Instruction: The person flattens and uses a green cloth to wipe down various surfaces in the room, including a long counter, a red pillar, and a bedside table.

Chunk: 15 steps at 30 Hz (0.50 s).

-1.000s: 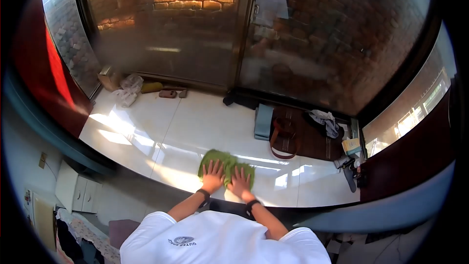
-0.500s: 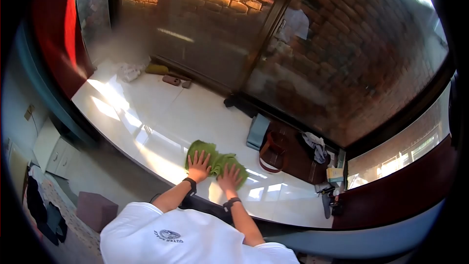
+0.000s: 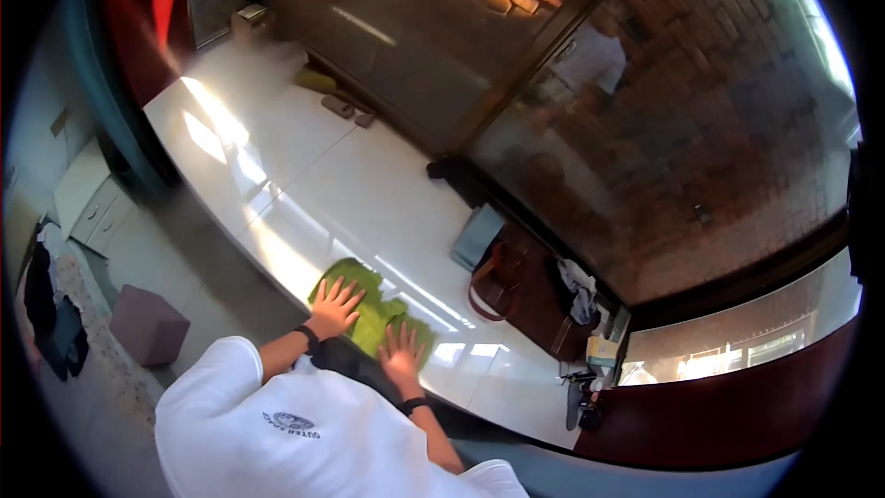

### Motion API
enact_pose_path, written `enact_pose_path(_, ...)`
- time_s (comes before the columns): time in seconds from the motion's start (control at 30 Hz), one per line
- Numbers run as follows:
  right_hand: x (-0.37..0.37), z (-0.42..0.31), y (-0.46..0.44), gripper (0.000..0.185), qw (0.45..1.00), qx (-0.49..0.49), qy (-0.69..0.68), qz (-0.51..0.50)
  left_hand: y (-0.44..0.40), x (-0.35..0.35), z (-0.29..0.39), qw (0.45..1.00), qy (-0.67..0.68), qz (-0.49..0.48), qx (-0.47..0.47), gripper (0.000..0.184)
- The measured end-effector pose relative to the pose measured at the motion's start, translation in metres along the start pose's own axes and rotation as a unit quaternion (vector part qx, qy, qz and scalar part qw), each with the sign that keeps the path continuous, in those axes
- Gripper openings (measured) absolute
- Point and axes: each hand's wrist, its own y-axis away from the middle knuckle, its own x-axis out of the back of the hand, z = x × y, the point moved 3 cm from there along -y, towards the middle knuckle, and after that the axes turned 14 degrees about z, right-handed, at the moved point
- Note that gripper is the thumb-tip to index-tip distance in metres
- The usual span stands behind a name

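A green cloth (image 3: pixel 369 314) lies spread, with some wrinkles, on the glossy white tiled ledge near its front edge. My left hand (image 3: pixel 334 310) rests flat on the cloth's left part, fingers spread. On its right part, close to the edge, my right hand (image 3: pixel 402 358) also presses down with fingers apart. Each wrist wears a dark band. Neither hand is closed around the cloth.
Along the window side of the white ledge (image 3: pixel 304 157) are a yellow-green item (image 3: pixel 315 82), a brown block (image 3: pixel 337 106), a blue-grey box (image 3: pixel 477 235) and a brown bag (image 3: pixel 502 278). Crumpled pale fabric (image 3: pixel 578 290) and small items sit rightward. Glass panels (image 3: pixel 442 55) stand behind.
Both hands have drawn the cloth toward the ledge's front edge. The cloth looks more spread out, and the camera view has shifted.
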Motion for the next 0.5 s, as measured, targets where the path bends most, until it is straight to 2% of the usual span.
enact_pose_path(0.13, -0.006, -0.005, -0.029, 0.064, 0.998, 0.002, -0.004, 0.057, 0.000, -0.011, 0.009, 0.999, -0.003, 0.012, 0.046, 0.062)
enact_pose_path(0.2, -0.010, -0.006, -0.036, 0.065, 0.995, -0.040, 0.019, 0.094, 0.003, -0.010, 0.012, 0.998, -0.006, -0.010, 0.059, 0.062)
enact_pose_path(0.23, -0.010, -0.005, -0.039, 0.065, 0.995, -0.034, 0.016, 0.090, 0.002, -0.009, 0.015, 0.998, -0.005, -0.027, 0.063, 0.062)
enact_pose_path(0.3, -0.019, -0.015, -0.043, 0.066, 0.992, -0.095, 0.048, 0.063, -0.001, -0.013, 0.012, 0.996, -0.033, -0.051, 0.062, 0.062)
enact_pose_path(0.33, -0.017, -0.039, -0.028, 0.069, 0.994, 0.005, 0.077, 0.076, 0.003, -0.017, 0.009, 0.997, -0.028, -0.045, 0.057, 0.060)
enact_pose_path(0.4, -0.017, -0.057, -0.007, 0.073, 0.991, 0.127, -0.045, -0.024, 0.004, -0.010, 0.009, 0.999, -0.041, -0.012, 0.033, 0.057)
enact_pose_path(0.5, -0.008, -0.071, 0.011, 0.073, 0.990, 0.127, -0.056, -0.013, 0.009, 0.000, 0.013, 0.999, -0.027, 0.021, 0.039, 0.055)
